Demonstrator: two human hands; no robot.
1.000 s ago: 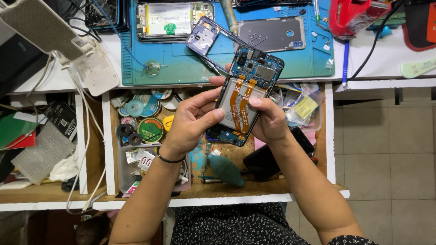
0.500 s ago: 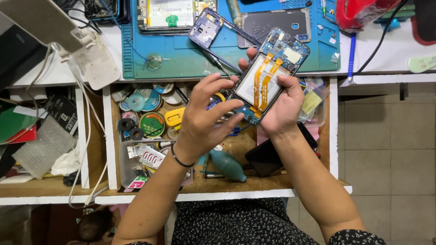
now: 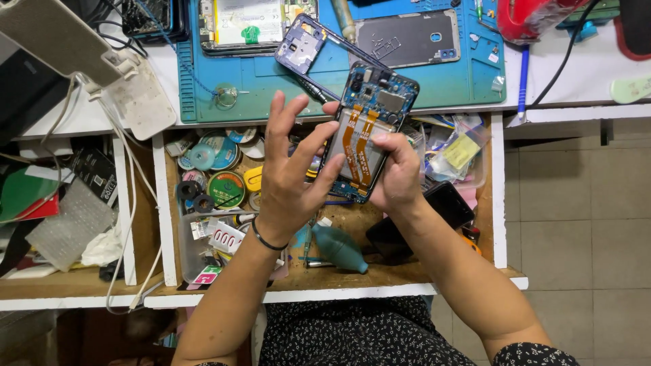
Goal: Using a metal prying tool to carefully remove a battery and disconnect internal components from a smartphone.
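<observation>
My right hand [image 3: 399, 177] grips an opened phone [image 3: 368, 129] with its back cover off, showing a blue circuit board, a silver battery and two orange flex cables. It is held upright over the open drawer [image 3: 496, 203], thumb on the battery. My left hand [image 3: 290, 177] is beside it with fingers spread, its thumb tip touching the phone's lower left edge. A purple inner phone frame [image 3: 303, 44] and a grey back cover [image 3: 407, 39] lie on the blue work mat [image 3: 271, 81] beyond.
The drawer holds tape rolls [image 3: 225, 188], a teal air blower [image 3: 339, 249], a black phone [image 3: 441, 210] and small plastic bags [image 3: 461, 150]. Another opened phone [image 3: 245, 24] lies on the mat. A white lamp [image 3: 102, 64] stands at left; tiled floor at right.
The phone has swung back from tilting right to nearly upright and moved left. My left hand lifted and spread its fingers, its thumb coming onto the phone's edge.
</observation>
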